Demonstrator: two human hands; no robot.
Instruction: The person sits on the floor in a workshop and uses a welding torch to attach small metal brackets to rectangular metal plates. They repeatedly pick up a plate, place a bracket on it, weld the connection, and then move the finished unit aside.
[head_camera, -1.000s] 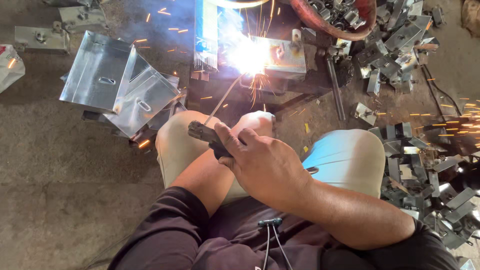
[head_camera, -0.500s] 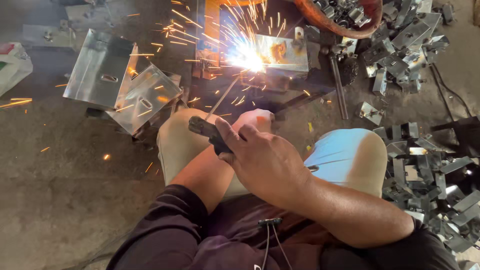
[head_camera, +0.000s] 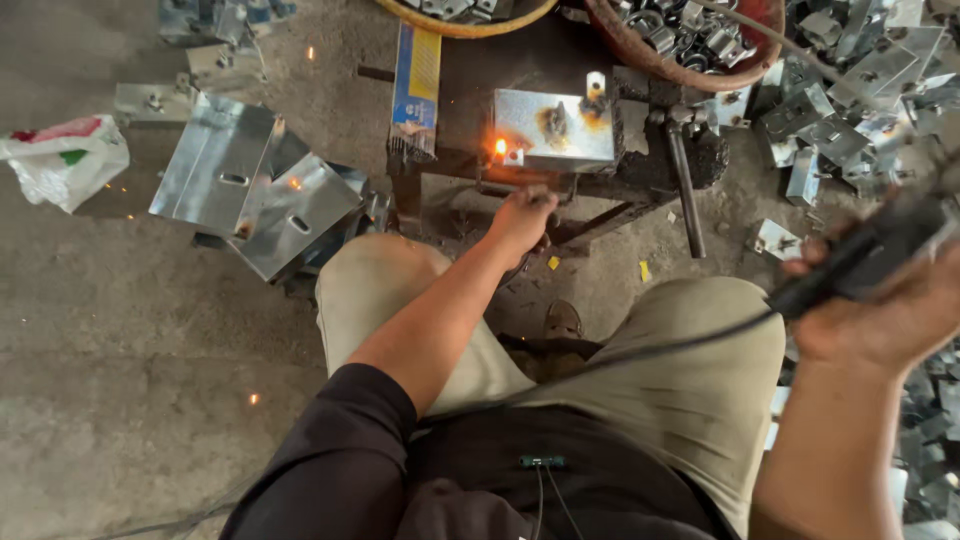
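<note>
So our left hand (head_camera: 522, 218) is way closer, reaching just under the metal box (head_camera: 555, 128) with its glowing weld spot, box running crosswise ahead of it. Right hand (head_camera: 880, 305), clamped round the dark welding holder (head_camera: 860, 258), is well off right.

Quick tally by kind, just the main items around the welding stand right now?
Metal box on the stand: 1
Welding torch in the right hand: 1
Flat boxes of welding rods: 1
Large bent sheet-metal plates, left: 2
White plastic bags: 1
Small brackets, right: too many to count
Left hand reaches under the stand.
Total counted: 6
</note>
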